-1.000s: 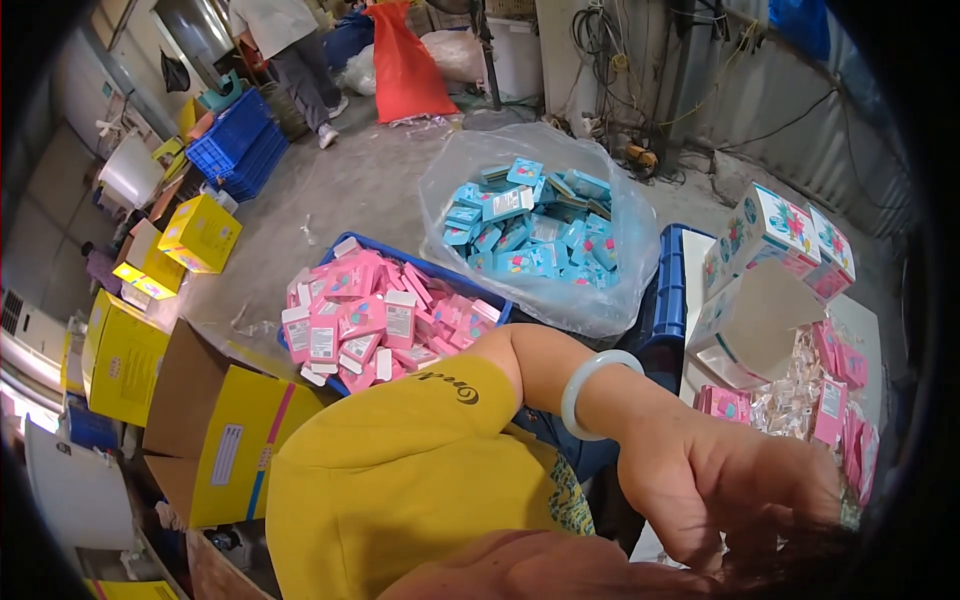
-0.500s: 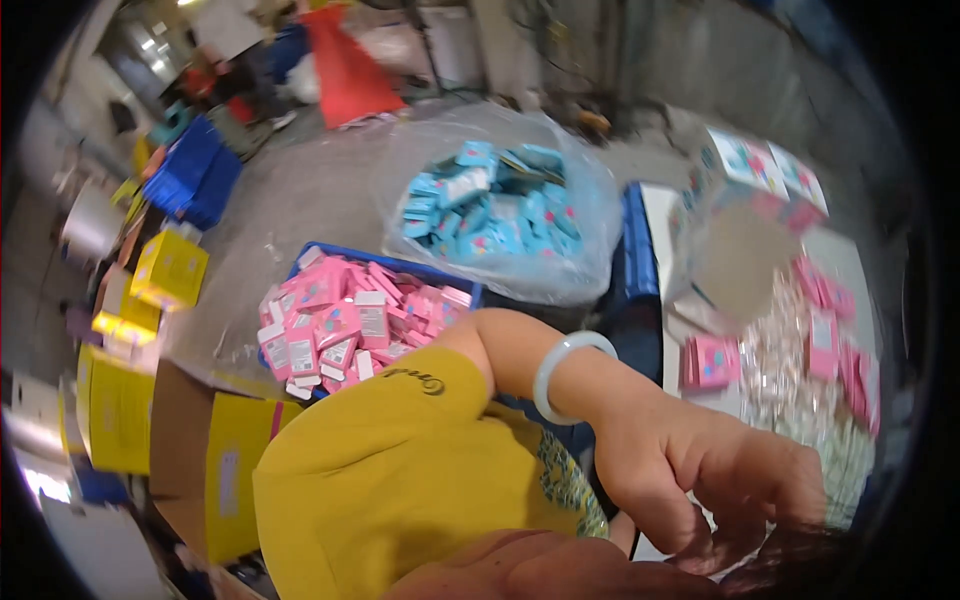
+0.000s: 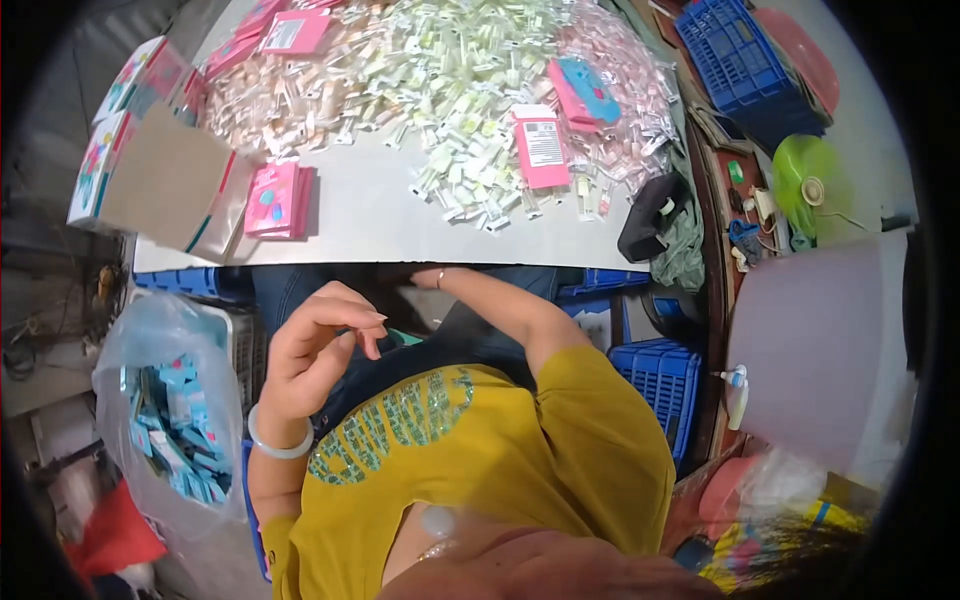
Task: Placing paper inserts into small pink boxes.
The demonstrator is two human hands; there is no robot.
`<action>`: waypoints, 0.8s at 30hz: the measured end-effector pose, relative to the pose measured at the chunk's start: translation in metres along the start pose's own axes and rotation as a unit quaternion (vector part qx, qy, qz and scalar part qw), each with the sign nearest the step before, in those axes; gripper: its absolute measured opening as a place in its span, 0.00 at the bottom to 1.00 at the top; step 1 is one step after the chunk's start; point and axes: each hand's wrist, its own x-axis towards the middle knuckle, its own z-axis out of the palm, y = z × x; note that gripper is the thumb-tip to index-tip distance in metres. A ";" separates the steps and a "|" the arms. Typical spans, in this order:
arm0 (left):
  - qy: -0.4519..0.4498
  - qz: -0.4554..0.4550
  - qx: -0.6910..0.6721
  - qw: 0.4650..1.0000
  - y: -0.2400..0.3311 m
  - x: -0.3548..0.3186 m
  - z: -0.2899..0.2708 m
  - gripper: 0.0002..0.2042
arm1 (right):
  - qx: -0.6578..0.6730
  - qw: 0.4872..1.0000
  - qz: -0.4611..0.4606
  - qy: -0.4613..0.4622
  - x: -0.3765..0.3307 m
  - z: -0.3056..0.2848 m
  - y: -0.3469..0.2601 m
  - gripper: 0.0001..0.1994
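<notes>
My left hand [image 3: 318, 345], wearing a pale bangle [image 3: 281, 437], is raised in front of my body, just short of the table [image 3: 380, 220]. Its fingers are loosely bent and apart, with nothing between them. My right hand [image 3: 425, 276] reaches to the table's near edge, over my lap; its fingers are hidden in shadow. Nearest to the left hand on the table lies a small stack of pink boxes [image 3: 273, 200]. Beyond, a wide heap of small clear-wrapped pieces [image 3: 470, 90] spreads over the tabletop, with a pink box [image 3: 541, 150] lying on it.
A printed carton [image 3: 170, 180] with a raised flap stands at the table's left. Below it, a clear plastic bag [image 3: 165, 320] holds blue packets. A black tape dispenser [image 3: 652, 218] sits at the right corner. Blue crates [image 3: 655, 385] and a green fan [image 3: 805, 180] are farther right.
My view has swung from the floor at the left round to the table. My left hand has drawn back from over the table toward my body. My right forearm now shows.
</notes>
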 end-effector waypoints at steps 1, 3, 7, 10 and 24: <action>0.002 -0.016 -0.006 1.000 -0.008 -0.002 -0.004 0.15 | -0.006 0.999 0.033 -0.002 0.010 -0.019 -0.014 0.19; -0.003 -0.026 -0.005 1.000 -0.024 -0.006 -0.014 0.14 | 0.033 0.979 0.138 -0.145 -0.003 -0.039 -0.049 0.14; -0.003 -0.079 -0.027 0.997 -0.055 -0.008 -0.024 0.13 | 0.112 0.982 0.017 -0.150 -0.063 -0.135 -0.131 0.15; 0.015 -0.133 -0.054 0.990 -0.080 -0.011 -0.035 0.11 | 0.215 0.968 0.052 -0.117 -0.093 -0.206 -0.148 0.11; 0.040 -0.249 -0.097 0.963 -0.133 -0.026 -0.046 0.10 | -0.161 0.781 0.426 0.428 -0.096 -0.275 -0.015 0.55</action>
